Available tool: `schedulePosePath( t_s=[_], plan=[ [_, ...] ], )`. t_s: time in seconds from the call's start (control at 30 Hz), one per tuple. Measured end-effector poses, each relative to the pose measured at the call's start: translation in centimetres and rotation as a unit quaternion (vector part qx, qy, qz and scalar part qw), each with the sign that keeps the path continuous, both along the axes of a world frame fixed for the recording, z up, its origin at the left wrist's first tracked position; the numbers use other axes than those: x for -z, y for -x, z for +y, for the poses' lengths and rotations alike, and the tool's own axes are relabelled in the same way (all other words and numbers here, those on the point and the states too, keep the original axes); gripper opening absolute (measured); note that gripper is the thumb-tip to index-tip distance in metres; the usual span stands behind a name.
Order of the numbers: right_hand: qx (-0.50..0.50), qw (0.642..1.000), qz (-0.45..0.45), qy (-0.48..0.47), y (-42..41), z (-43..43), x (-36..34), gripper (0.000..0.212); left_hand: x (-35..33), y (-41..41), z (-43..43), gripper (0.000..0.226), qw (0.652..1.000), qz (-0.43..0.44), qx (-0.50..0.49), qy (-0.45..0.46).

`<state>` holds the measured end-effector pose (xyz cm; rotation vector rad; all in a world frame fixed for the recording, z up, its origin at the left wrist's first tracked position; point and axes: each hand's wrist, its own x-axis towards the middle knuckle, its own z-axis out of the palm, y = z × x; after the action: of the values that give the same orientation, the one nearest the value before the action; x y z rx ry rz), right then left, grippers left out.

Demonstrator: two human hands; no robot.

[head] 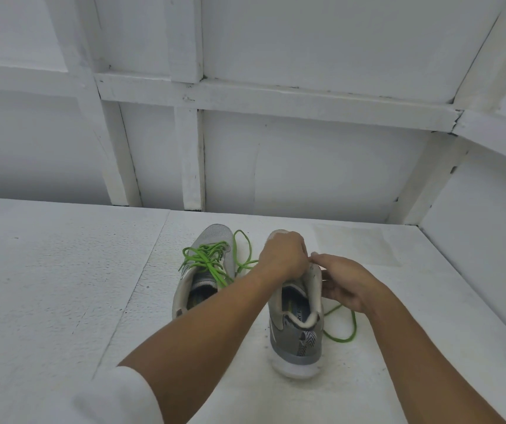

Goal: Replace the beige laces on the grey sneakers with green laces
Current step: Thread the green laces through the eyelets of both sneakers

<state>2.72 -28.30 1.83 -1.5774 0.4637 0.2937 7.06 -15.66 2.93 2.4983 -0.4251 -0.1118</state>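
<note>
Left hand [282,255] and right hand [346,280], curled, seemingly grip sneaker [297,335].

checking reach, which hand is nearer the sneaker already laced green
Left. The left hand curls over the other sneaker, just right of the laced sneaker; the right hand is farther right.

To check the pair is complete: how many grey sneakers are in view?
2. The left sneaker, laced green, sits beside the right sneaker, which the right hand holds and the left hand covers.
</note>
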Motion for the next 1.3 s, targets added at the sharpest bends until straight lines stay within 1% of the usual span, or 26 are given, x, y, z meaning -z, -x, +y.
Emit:
schedulePosePath(
  t_s=[0.23, 0.37, 0.43, 0.5, 0.53, 0.57, 0.6, 0.63, 0.67, 0.7, 0.73, 0.77, 0.8, 0.83, 0.87, 0.9, 0.93, 1.0, 1.07, 1.1, 1.13, 1.17, 1.2, 1.23, 1.27, 1.3],
  plan=[
    [-0.024, 0.985, -0.088, 0.143, 0.0, 0.0, 0.8, 0.02, -0.2, 2.6, 0.4, 0.026, 0.997, -0.058, -0.029, -0.037],
    [-0.016, 0.94, -0.164, 0.299, -0.1, -0.4, 0.7, 0.017, 0.9, 4.8, 1.8, 0.023, 0.984, -0.115, -0.12, 0.056],
    [0.007, 0.937, -0.18, 0.3, -0.5, -0.8, 0.6, 0.016, 2.0, 5.3, 2.5, 0.019, 0.977, -0.117, -0.135, 0.119],
    [0.052, 0.951, -0.192, 0.235, -1.3, -1.2, -0.2, 0.018, 2.6, 5.4, 2.8, 0.017, 0.97, -0.085, -0.143, 0.178],
    [0.09, 0.961, -0.202, 0.164, -2.0, -1.5, -0.9, 0.021, 2.6, 5.4, 3.0, 0.018, 0.967, -0.069, -0.146, 0.198],
    [0.14, 0.965, -0.214, 0.056, -2.6, -2.2, -2.0, 0.023, 2.9, 5.2, 3.2, 0.018, 0.965, -0.058, -0.15, 0.208],
    [0.193, 0.951, -0.228, -0.08, -3.1, -3.1, -3.6, 0.025, 3.1, 5.1, 3.4, 0.019, 0.964, -0.051, -0.15, 0.213],
    [0.239, 0.916, -0.245, -0.21, -3.4, -4.3, -5.2, 0.026, 3.4, 5.0, 3.5, 0.019, 0.963, -0.045, -0.151, 0.22],
    [0.273, 0.875, -0.264, -0.299, -3.6, -5.7, -6.7, 0.027, 3.7, 5.0, 3.6, 0.02, 0.959, -0.04, -0.152, 0.237],
    [0.292, 0.85, -0.283, -0.336, -3.6, -6.6, -8.0, 0.026, 3.9, 5.1, 3.6, 0.021, 0.952, -0.032, -0.156, 0.261],
    [0.296, 0.849, -0.3, -0.318, -3.6, -7.2, -8.7, 0.024, 4.0, 5.2, 3.6, 0.022, 0.945, -0.022, -0.159, 0.284],
    [0.283, 0.869, -0.321, -0.248, -3.5, -7.1, -8.9, 0.023, 4.1, 5.4, 3.6, 0.023, 0.94, -0.013, -0.163, 0.301],
    [0.25, 0.899, -0.337, -0.126, -3.3, -6.6, -8.4, 0.025, 4.0, 5.5, 3.5, 0.024, 0.936, -0.01, -0.166, 0.311],
    [0.184, 0.921, -0.34, 0.037, -3.0, -5.7, -7.3, 0.028, 4.1, 5.5, 3.5, 0.024, 0.933, -0.009, -0.17, 0.318],
    [0.081, 0.919, -0.325, 0.206, -2.5, -4.9, -5.7, 0.028, 4.1, 5.5, 3.4, 0.024, 0.93, -0.009, -0.174, 0.324],
    [-0.039, 0.895, -0.292, 0.334, -1.9, -4.1, -3.9, 0.024, 4.1, 5.5, 3.4, 0.023, 0.926, -0.006, -0.179, 0.331],
    [-0.131, 0.865, -0.25, 0.414, -1.3, -3.4, -2.1, 0.02, 4.1, 5.5, 3.4, 0.023, 0.924, -0.003, -0.182, 0.337],
    [-0.183, 0.835, -0.219, 0.471, -0.5, -2.6, 0.2, 0.013, 4.0, 5.5, 3.4, 0.023, 0.921, 0.0, -0.187, 0.342],
    [-0.162, 0.842, -0.227, 0.462, -0.3, -2.5, 0.6, 0.008, 4.0, 5.6, 3.4, 0.024, 0.92, -0.003, -0.189, 0.343],
    [-0.135, 0.859, -0.234, 0.435, -0.6, -2.6, 0.3, 0.01, 4.1, 5.6, 3.4, 0.024, 0.919, -0.005, -0.189, 0.345],
    [-0.09, 0.893, -0.245, 0.368, -1.1, -2.8, -0.4, 0.011, 4.1, 5.7, 3.4, 0.025, 0.919, -0.006, -0.187, 0.347],
    [-0.021, 0.934, -0.257, 0.249, -1.5, -3.2, -1.3, 0.013, 4.1, 5.7, 3.4, 0.025, 0.919, -0.007, -0.186, 0.348],
    [0.06, 0.958, -0.265, 0.09, -1.9, -3.7, -2.6, 0.016, 4.1, 5.7, 3.4, 0.025, 0.919, -0.007, -0.185, 0.349],
    [0.139, 0.949, -0.267, -0.09, -2.2, -4.3, -3.9, 0.018, 4.2, 5.7, 3.4, 0.024, 0.919, -0.008, -0.183, 0.349],
    [0.197, 0.912, -0.272, -0.237, -2.3, -4.8, -5.2, 0.016, 4.3, 5.7, 3.4, 0.023, 0.919, -0.006, -0.183, 0.348],
    [0.227, 0.88, -0.277, -0.314, -2.3, -4.9, -6.0, 0.015, 4.5, 5.7, 3.4, 0.022, 0.92, -0.005, -0.183, 0.347]
  ],
)
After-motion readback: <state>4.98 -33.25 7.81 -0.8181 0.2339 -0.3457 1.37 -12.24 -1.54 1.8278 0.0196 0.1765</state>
